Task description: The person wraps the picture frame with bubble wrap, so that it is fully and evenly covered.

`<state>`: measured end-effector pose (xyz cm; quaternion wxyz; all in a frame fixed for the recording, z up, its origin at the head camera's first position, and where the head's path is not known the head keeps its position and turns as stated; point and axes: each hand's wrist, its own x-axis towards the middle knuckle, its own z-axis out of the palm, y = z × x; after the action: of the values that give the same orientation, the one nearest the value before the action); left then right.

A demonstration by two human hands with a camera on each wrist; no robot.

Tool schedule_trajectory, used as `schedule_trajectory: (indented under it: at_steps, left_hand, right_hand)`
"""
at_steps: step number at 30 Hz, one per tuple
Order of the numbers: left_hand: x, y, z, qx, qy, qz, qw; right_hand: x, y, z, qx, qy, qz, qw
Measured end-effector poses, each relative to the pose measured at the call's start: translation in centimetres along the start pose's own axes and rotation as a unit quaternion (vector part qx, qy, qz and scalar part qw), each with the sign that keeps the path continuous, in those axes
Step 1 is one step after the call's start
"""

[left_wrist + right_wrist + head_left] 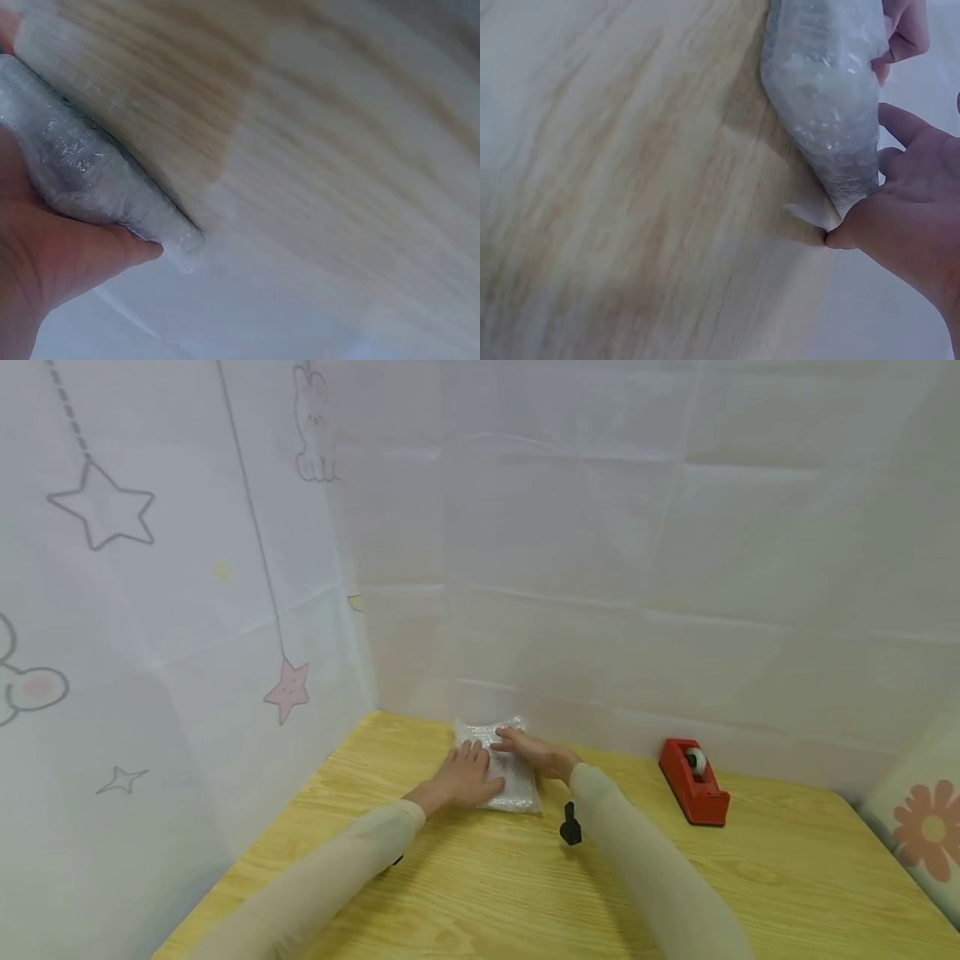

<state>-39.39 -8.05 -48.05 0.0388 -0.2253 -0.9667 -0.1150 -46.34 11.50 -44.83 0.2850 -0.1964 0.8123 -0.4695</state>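
A flat bubble-wrapped package (pixel 517 785) lies on the wooden table near the back wall. My left hand (pixel 467 775) rests on it with fingers spread; in the left wrist view the thumb (pixel 139 250) lies along the edge of the package (pixel 97 169). At its right side is my right hand (pixel 534 753), fingers reaching over the top. The right wrist view shows my right thumb (pixel 844 237) at the lower corner of the package (pixel 829 97), beside a small clear flap (pixel 808 215). Whether the flap is tape or wrap, I cannot tell. What the wrap encloses is hidden.
A red tape dispenser (pixel 693 783) with a roll of tape (pixel 697 761) stands right of the package. White printed sheets (pixel 525 568) hang behind and at the left of the table (pixel 487 893). A black wrist device (pixel 571 827) shows beneath the right wrist.
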Motion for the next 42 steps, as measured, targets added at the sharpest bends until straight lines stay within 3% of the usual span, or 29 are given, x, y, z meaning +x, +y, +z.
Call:
schedule_trajectory:
  at_steps: [6, 13, 16, 17, 23, 24, 30, 36, 39, 42]
  left_hand:
    - [0.8, 0.2, 0.5, 0.042, -0.015, 0.004, 0.9990]
    - [2.5, 0.0, 2.1, 0.056, 0.000, 0.011, 0.9984]
    - [1.9, 0.8, 1.4, 0.064, -0.003, 0.014, 0.9978]
    - [2.1, 0.5, 1.8, 0.066, 0.003, 0.018, 0.9976]
    - [1.2, 1.0, 0.9, 0.065, 0.002, 0.020, 0.9977]
    - [0.7, 1.6, 0.2, 0.065, -0.004, 0.016, 0.9978]
    - [0.8, 1.7, 0.3, 0.058, -0.003, 0.016, 0.9982]
    - [1.0, 1.7, 0.9, 0.036, -0.018, 0.010, 0.9992]
    - [0.9, 1.6, 0.9, 0.040, -0.025, 0.006, 0.9989]
    - [0.9, 1.4, 0.5, 0.051, -0.009, 0.009, 0.9986]
  right_hand:
    - [-0.5, 0.3, 0.1, 0.011, 0.006, -0.003, 0.9999]
    - [-0.9, 1.3, -0.7, 0.054, 0.003, -0.018, 0.9984]
    - [-1.0, 1.5, -0.6, 0.073, 0.004, -0.027, 0.9970]
    - [-1.1, 1.5, -0.6, 0.072, 0.004, -0.028, 0.9970]
    - [-1.0, 1.2, -0.5, 0.079, 0.022, -0.051, 0.9953]
    - [-1.0, 1.3, -0.5, 0.079, 0.027, -0.057, 0.9949]
    - [-2.0, 1.8, -1.0, 0.010, 0.074, -0.086, 0.9935]
    - [-4.2, 1.8, -1.6, -0.064, 0.117, -0.118, 0.9840]
    - [-5.2, 1.7, -1.7, -0.157, 0.112, -0.129, 0.9727]
    - [-6.2, 1.7, -1.6, -0.250, 0.089, -0.134, 0.9549]
